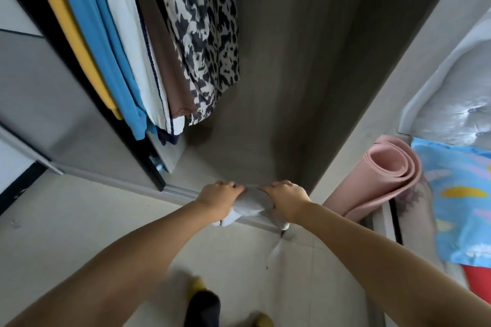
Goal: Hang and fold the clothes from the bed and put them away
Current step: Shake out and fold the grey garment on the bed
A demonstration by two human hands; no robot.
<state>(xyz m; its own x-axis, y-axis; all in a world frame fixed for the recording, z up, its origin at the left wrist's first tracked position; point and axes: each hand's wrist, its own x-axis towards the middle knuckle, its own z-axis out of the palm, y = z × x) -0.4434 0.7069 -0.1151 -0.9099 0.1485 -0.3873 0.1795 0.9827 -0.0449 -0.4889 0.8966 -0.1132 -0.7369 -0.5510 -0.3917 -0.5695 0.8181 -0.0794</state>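
A folded white garment point(249, 203) lies at the front edge of the open wardrobe's floor point(212, 164). My left hand point(218, 198) grips its left end with curled fingers. My right hand point(285, 200) grips its right end the same way. Parts of the cloth hang below both hands over the wardrobe's bottom rail. Above, several garments hang in the wardrobe: a yellow one point(66, 34), a blue one point(106, 48), a white one point(132, 42), a brown one point(162, 56) and a black-and-white patterned one point(207, 21).
The sliding door point(47, 93) stands at the left. The wardrobe's right side panel point(372, 103) rises beside my right arm. A rolled pink mat point(385, 175) leans outside it, next to the bed with a blue patterned cover point(462, 202). My feet point(204, 302) stand on pale floor tiles.
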